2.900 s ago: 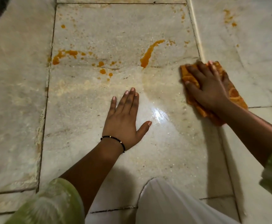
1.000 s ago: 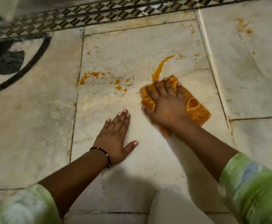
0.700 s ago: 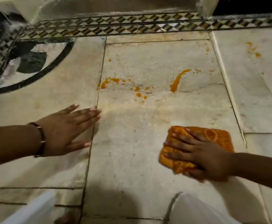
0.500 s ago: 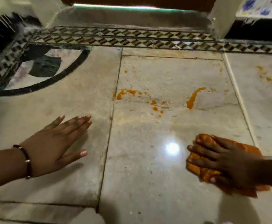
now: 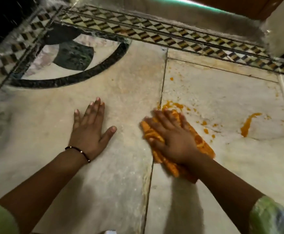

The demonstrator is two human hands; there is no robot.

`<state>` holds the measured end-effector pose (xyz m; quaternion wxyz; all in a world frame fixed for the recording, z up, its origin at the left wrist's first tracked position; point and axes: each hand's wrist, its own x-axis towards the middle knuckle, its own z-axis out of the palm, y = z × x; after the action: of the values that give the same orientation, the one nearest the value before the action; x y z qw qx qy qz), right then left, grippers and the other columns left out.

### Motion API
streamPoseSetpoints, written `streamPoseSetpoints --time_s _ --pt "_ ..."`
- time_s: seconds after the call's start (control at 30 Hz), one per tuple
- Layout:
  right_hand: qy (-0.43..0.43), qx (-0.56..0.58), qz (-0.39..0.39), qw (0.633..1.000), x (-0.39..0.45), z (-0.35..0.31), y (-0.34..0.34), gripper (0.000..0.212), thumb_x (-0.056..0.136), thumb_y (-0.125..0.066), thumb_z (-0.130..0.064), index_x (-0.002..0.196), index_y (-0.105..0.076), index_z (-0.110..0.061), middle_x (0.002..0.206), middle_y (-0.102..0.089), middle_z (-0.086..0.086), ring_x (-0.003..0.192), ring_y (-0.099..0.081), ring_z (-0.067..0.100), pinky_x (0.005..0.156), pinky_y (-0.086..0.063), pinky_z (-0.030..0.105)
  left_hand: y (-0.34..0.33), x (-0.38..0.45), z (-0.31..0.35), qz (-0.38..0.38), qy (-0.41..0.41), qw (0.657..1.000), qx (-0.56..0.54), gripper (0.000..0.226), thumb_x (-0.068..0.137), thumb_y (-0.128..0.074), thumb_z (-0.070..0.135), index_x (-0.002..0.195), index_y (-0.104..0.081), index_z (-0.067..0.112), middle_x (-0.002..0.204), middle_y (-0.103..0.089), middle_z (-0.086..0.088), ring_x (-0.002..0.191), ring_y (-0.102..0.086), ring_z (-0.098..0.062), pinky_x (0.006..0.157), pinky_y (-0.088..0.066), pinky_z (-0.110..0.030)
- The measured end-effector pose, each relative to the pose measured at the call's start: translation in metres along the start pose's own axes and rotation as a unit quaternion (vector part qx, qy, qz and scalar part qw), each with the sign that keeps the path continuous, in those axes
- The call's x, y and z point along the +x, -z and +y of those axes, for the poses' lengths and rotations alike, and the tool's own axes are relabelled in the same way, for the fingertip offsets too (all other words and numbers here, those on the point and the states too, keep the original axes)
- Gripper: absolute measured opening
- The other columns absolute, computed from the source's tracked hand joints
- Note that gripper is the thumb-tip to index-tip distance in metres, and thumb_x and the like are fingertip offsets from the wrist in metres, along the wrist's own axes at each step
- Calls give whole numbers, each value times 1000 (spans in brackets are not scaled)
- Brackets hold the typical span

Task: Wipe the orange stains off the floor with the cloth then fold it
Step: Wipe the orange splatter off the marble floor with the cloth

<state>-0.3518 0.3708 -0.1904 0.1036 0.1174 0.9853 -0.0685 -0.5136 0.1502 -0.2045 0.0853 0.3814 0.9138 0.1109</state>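
My right hand (image 5: 171, 137) presses flat on a folded orange cloth (image 5: 203, 146) lying on the marble floor (image 5: 222, 166), across a tile joint. Its fingertips reach the left orange stain (image 5: 173, 105). Small orange spots (image 5: 205, 126) lie to the right of the cloth, and a longer orange streak (image 5: 246, 124) sits further right. My left hand (image 5: 90, 130) rests flat on the neighbouring tile, fingers spread, holding nothing. A thin black bracelet circles its wrist.
A patterned checker border (image 5: 171, 36) runs along the far edge of the floor, with a wall base behind it. A dark curved inlay (image 5: 70, 80) marks the tile at the far left. Green sleeves show at both lower corners.
My right hand has slid the cloth up and left onto the left stain. My left hand has shifted and lies closer to the cloth. The view has tilted.
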Motion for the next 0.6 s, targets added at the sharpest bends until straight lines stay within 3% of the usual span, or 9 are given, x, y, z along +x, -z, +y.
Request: streamPoseSetpoints --time_s 0.17,0.27,0.37,0.47,0.6 --pt "-160 28 27 986 -89 -4 -11 62 92 -10 -67 150 -1 -46 160 3 -15 148 6 16 117 1 47 -12 2 -7 -10 -35 998 43 90 84 2 73 151 -5 13 158 1 -4 145 3 -16 115 6 -50" --pt "-128 11 4 992 -111 -50 -22 64 93 -21 -62 152 -17 -37 160 -16 -5 147 -10 23 112 -10 51 -14 3 -5 -10 -34 998 53 91 84 -1 74 151 -5 13 158 -1 -4 145 1 -17 115 5 -50" --pt "-22 10 8 1000 -72 -79 -24 63 93 -30 -60 151 -20 -38 160 -16 -9 147 -5 19 112 -3 52 -15 3 -6 -16 -29 998 59 93 82 -3 76 151 -4 14 158 0 -3 145 2 -16 116 4 -49" --pt "41 16 -2 999 -17 -58 -9 62 94 -24 -63 150 -6 -45 160 3 -14 146 16 13 113 15 49 -14 2 -5 -19 -31 998 59 94 80 -4 77 151 -3 16 158 2 -1 145 1 -15 116 5 -46" --pt "-69 24 28 997 -21 -15 -5 64 90 -17 -70 148 0 -50 160 3 -15 146 12 11 116 14 43 -9 2 -11 -26 -43 998 43 93 78 -3 78 151 4 20 158 9 3 144 9 -11 116 8 -40"
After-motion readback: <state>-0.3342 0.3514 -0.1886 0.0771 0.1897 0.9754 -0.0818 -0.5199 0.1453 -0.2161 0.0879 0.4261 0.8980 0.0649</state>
